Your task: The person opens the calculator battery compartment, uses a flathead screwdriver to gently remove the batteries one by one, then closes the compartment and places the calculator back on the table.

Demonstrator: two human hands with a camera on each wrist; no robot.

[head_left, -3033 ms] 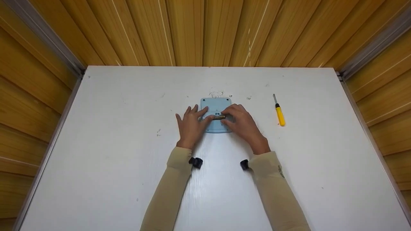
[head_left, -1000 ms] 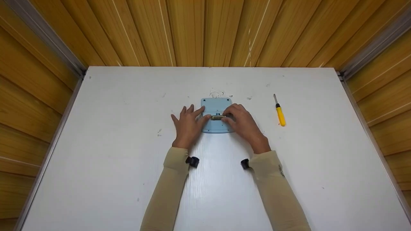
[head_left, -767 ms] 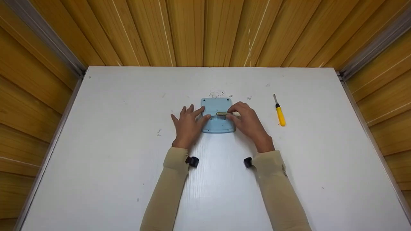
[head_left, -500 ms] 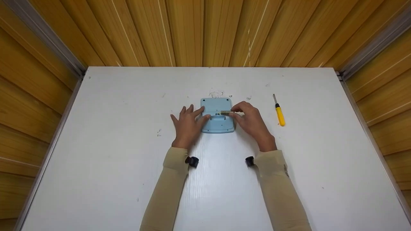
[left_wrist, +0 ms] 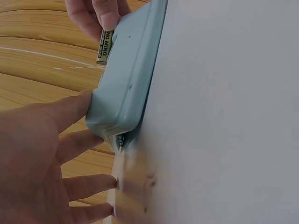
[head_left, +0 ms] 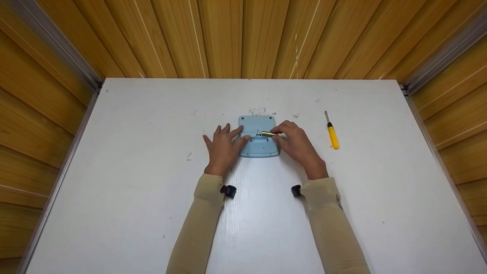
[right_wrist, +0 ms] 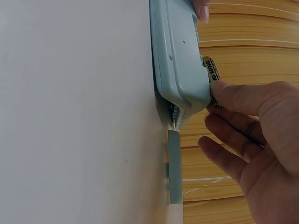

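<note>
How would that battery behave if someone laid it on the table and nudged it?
The battery would probably roll, since its body is a slim cylinder. It is likely stiff: it sticks out straight from the right hand. Its shiny casing may feel a little slippery.

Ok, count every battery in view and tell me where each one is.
1: the battery pinched in the right hand, over the blue device. Any inside the device would be hidden.
</note>
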